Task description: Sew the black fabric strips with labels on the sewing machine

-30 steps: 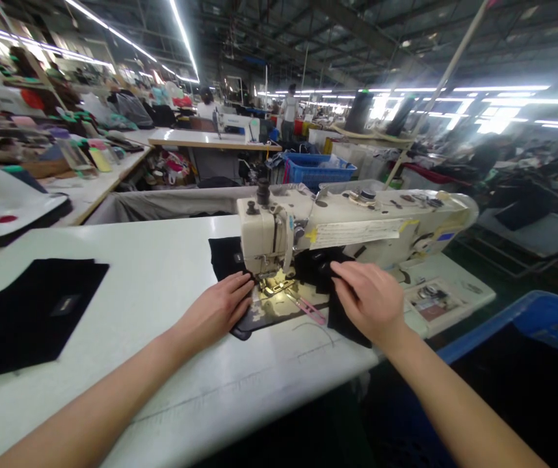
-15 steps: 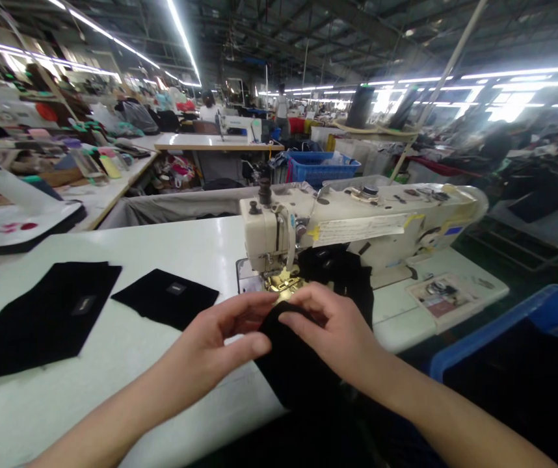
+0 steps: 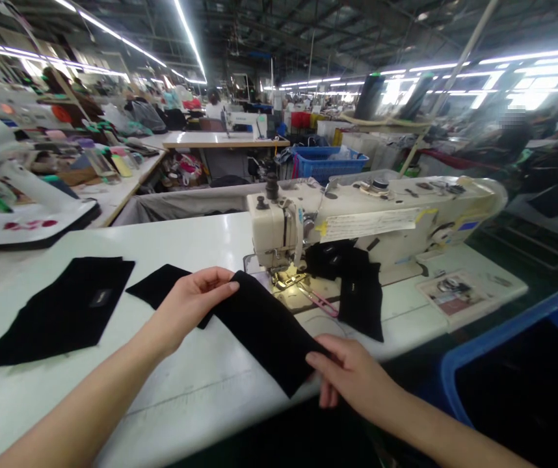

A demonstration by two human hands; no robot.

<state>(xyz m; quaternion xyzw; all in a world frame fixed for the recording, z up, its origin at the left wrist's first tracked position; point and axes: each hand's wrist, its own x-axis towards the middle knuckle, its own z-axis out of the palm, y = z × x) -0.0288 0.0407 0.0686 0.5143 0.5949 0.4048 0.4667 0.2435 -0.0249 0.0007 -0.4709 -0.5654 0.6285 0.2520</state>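
Observation:
A black fabric piece (image 3: 269, 331) stretches between my two hands, in front of the sewing machine (image 3: 357, 218). My left hand (image 3: 198, 296) pinches its upper left corner. At its lower right end, my right hand (image 3: 350, 374) grips the edge between thumb and fingers. The lit needle area (image 3: 286, 279) lies just behind the cloth, and a pair of pink-handled tweezers (image 3: 325, 303) rests beside it. More black fabric (image 3: 361, 299) sits under the machine arm. Another black piece (image 3: 159, 284) lies partly behind my left hand.
A larger labelled black piece (image 3: 59, 309) lies on the white tabletop (image 3: 181, 403) at left. A white fan base (image 3: 47, 218) stands beyond it. At right are a picture card (image 3: 454, 296) and a blue crate (image 3: 459, 390) holding dark cloth.
My hands have moved apart from near the needle, left hand leftward, right hand down and right, spreading the black fabric piece between them. The tweezers have come into view.

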